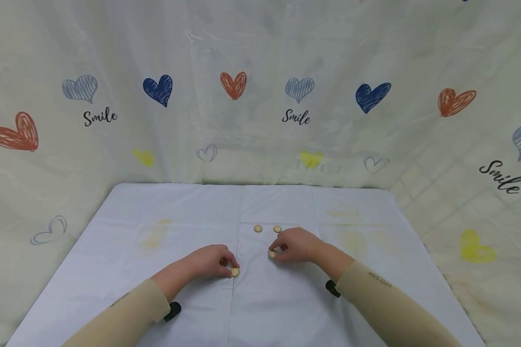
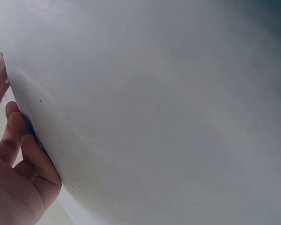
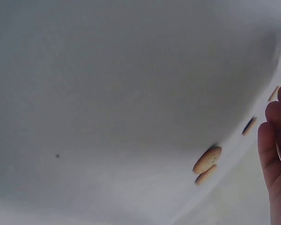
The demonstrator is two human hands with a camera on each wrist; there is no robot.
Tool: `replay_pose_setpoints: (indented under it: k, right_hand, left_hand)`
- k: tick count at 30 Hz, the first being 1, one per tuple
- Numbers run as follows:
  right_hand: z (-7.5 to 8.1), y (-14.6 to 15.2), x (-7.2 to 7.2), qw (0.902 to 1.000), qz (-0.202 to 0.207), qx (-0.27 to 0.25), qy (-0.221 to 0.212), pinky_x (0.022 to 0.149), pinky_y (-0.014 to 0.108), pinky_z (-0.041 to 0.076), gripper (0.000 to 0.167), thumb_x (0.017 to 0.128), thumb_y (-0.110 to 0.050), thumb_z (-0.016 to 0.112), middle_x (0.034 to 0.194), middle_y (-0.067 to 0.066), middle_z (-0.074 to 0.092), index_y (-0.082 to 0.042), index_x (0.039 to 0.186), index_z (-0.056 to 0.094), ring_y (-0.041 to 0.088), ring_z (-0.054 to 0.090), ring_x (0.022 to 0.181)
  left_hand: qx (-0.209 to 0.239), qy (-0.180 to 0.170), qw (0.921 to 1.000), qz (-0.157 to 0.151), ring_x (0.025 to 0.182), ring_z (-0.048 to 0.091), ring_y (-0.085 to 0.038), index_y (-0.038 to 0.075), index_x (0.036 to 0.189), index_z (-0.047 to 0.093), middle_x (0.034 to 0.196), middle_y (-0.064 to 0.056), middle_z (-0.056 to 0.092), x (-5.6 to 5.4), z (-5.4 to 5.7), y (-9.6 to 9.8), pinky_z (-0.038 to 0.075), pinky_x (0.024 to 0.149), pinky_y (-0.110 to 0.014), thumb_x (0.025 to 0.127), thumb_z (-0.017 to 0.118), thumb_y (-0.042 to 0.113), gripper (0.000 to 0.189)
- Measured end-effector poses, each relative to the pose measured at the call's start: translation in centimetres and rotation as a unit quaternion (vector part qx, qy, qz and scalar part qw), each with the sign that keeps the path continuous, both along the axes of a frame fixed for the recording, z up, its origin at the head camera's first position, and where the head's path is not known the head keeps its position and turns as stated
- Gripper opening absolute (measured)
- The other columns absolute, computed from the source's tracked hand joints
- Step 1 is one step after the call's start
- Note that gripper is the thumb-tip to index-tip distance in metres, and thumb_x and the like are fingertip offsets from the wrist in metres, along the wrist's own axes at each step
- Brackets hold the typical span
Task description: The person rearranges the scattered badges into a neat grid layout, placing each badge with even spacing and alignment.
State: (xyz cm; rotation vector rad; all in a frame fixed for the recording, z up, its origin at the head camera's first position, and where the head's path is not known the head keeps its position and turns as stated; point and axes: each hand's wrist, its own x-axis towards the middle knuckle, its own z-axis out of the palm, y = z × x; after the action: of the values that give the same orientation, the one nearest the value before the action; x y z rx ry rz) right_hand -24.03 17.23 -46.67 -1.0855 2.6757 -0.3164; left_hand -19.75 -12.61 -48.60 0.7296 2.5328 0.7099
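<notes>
In the head view my left hand point(image 1: 208, 261) pinches a small round biscuit point(image 1: 235, 272) between thumb and fingertips, low at the tablecloth. Further right, my right hand point(image 1: 298, 245) holds another tan biscuit point(image 1: 272, 253) at its edge, also close over the cloth. Behind that hand a biscuit point(image 1: 258, 228) and a second biscuit point(image 1: 277, 229) lie flat side by side. One more biscuit point(image 1: 299, 227) is mostly hidden by the right hand. The right wrist view shows a biscuit point(image 3: 207, 160) overlapping another. Curled fingers point(image 2: 35, 159) appear in the left wrist view.
A white cloth point(image 1: 178, 212) with faint yellow patches and creases covers the table. A pale curtain point(image 1: 260, 125) printed with hearts rises behind the table and along its sides. Dark wrist devices, one a black piece point(image 1: 172, 312), stick out below both sleeves.
</notes>
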Motion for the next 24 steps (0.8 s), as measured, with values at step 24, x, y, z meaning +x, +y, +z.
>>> replay_pose_setpoints:
  k: [24]
  right_hand:
    - [-0.6,0.8,-3.4,0.995,-0.086,0.05,-0.011,0.072,0.031,0.044,0.021,0.09,-0.035,0.072,0.075,-0.013,0.056,-0.026,0.108,0.078,0.008,0.051,0.072]
  left_hand:
    - [0.002,0.03,0.9996,0.002,0.074,0.051,-0.006,0.032,0.103,0.077,0.083,0.013,0.053,0.6,-0.3,-0.1,0.044,0.071,-0.028,0.086,0.078,0.027,0.018]
